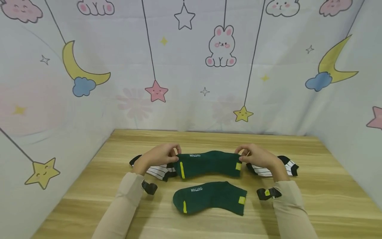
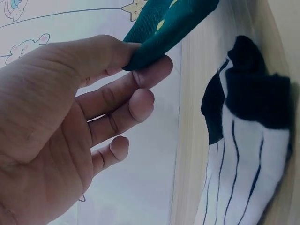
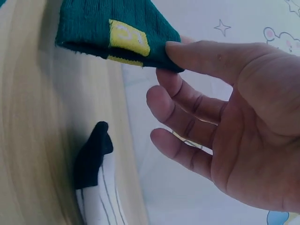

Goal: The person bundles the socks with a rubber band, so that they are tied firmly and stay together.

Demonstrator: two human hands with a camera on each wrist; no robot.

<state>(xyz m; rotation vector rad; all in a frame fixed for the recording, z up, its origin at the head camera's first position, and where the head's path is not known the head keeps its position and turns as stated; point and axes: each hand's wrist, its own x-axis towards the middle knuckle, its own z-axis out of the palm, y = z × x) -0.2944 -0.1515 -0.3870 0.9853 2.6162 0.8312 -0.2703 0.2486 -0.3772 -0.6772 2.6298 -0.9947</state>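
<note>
A dark green sock (image 1: 210,164) with yellow marks and white lettering stretches between the two hands. At its toe end, the left hand (image 1: 162,155) pinches the upper corner between thumb and fingers. The right hand (image 1: 256,156) pinches the upper corner of the cuff, beside a yellow patch (image 3: 129,38). In both wrist views the remaining fingers curve loosely below the fabric. Nearer the person, a matching green sock (image 1: 210,199) lies flat on the wooden table (image 1: 155,215), its toe pointing left.
Behind the left hand lies a white sock (image 1: 161,172) with black stripes and black ends. A similar striped sock (image 1: 262,171) is partly covered by the right hand and wrist. A patterned fabric backdrop (image 1: 191,109) encloses the table's back and sides.
</note>
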